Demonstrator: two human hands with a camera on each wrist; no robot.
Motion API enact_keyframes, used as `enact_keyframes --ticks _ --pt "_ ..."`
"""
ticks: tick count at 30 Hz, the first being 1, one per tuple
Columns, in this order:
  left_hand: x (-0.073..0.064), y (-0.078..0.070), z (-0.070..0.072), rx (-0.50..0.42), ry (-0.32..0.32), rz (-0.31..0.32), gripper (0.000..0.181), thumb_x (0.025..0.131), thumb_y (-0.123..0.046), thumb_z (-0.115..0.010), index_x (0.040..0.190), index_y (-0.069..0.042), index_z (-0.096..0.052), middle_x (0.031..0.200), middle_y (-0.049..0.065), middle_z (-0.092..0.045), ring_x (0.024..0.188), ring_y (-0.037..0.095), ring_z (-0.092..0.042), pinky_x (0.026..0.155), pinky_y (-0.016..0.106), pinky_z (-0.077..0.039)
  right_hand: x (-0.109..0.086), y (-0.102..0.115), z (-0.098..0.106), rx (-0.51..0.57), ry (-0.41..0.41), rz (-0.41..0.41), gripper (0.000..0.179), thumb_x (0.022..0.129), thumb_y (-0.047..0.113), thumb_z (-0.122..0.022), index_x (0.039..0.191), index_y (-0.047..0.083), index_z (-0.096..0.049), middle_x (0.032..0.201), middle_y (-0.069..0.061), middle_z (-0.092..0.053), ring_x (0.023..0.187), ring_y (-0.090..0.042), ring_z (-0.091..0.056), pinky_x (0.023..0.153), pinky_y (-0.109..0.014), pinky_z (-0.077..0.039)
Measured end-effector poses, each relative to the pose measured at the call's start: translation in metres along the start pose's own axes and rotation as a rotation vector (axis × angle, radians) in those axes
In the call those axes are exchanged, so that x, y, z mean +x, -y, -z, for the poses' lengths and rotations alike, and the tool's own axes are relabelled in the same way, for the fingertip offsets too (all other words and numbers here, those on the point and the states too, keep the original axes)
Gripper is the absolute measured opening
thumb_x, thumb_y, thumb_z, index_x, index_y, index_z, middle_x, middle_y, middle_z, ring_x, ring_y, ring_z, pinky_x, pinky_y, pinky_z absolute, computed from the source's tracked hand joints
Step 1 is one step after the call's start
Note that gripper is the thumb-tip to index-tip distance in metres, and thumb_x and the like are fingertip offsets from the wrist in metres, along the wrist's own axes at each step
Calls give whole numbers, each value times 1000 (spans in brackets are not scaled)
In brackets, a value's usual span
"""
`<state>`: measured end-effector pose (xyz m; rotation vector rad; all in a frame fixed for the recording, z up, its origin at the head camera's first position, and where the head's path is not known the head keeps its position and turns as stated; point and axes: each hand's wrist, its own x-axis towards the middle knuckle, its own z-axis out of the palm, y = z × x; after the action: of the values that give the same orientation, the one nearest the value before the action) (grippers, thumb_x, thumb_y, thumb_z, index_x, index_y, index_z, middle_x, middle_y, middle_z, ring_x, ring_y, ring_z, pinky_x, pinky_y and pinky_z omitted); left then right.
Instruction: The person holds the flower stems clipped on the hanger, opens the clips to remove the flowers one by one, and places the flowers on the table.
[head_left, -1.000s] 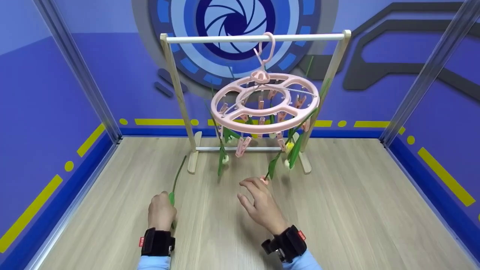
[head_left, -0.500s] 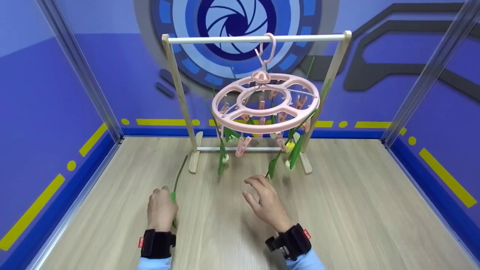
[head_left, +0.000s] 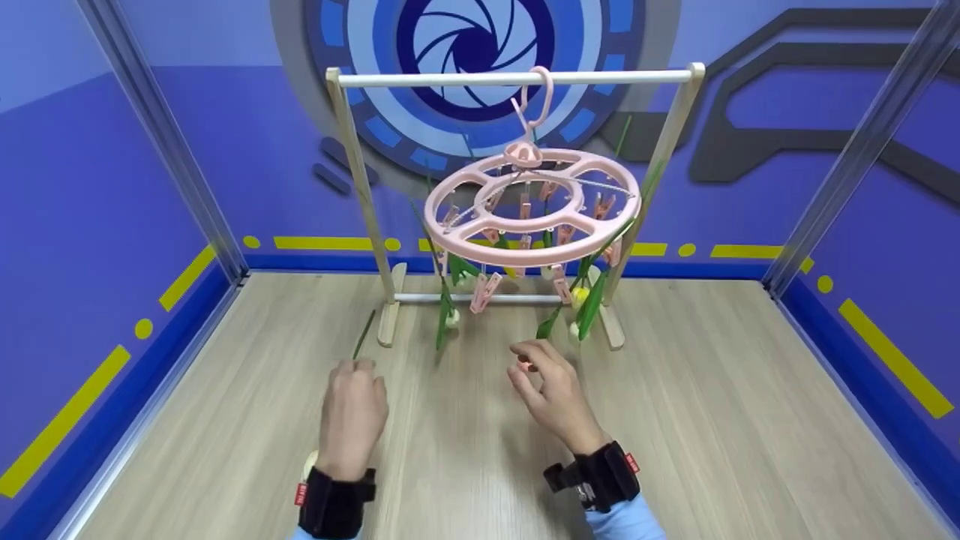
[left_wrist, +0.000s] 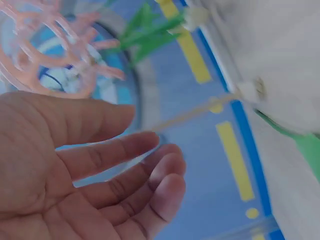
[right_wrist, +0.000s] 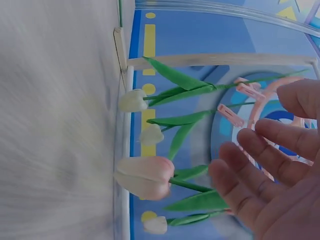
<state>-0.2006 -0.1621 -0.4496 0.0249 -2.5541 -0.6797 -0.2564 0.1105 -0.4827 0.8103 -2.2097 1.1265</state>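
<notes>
My left hand (head_left: 351,416) is over the table, thumb and fingers apart and bent loosely with nothing between them in the left wrist view. Under it lies a tulip; its stem (head_left: 364,334) shows past the fingers and its pale bloom (head_left: 310,463) beside the wrist. In the left wrist view a green leaf (left_wrist: 306,150) lies on the table. My right hand (head_left: 551,394), fingers loosely bent, is close to a pink tulip (right_wrist: 145,177) hanging bloom down, which it partly hides in the head view. A pink round clip hanger (head_left: 517,258) carries this and several other tulips.
The hanger hooks over the white bar (head_left: 450,79) of a small wooden rack (head_left: 358,165) at the back. White tulips (right_wrist: 133,101) and a yellow tulip (head_left: 580,296) hang head down. Pink clothespins (head_left: 486,292) dangle from the ring. Blue-purple walls (head_left: 112,195) enclose the table.
My left hand has moved right and forward, uncovering the lying tulip's pale bloom and covering more of its stem. My right hand has shifted right and slightly forward beside the hanging pink tulip.
</notes>
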Motion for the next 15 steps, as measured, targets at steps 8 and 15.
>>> enact_keyframes --ticks 8,15 --pt "-7 -41 -11 -23 -40 -113 13 93 5 -68 104 10 -69 94 18 -63 88 33 -62 73 43 -55 3 -5 15 39 -26 -38 23 97 2 -69 120 -1 -70 111 -10 -68 94 -23 -68 79 -38 -59" --pt "-10 -65 -19 -34 -54 -175 11 93 4 -69 103 8 -69 96 18 -64 88 31 -62 74 42 -54 2 -10 28 60 -43 -53 26 96 -1 -69 122 -5 -67 114 -17 -68 97 -34 -68 80 -44 -60"
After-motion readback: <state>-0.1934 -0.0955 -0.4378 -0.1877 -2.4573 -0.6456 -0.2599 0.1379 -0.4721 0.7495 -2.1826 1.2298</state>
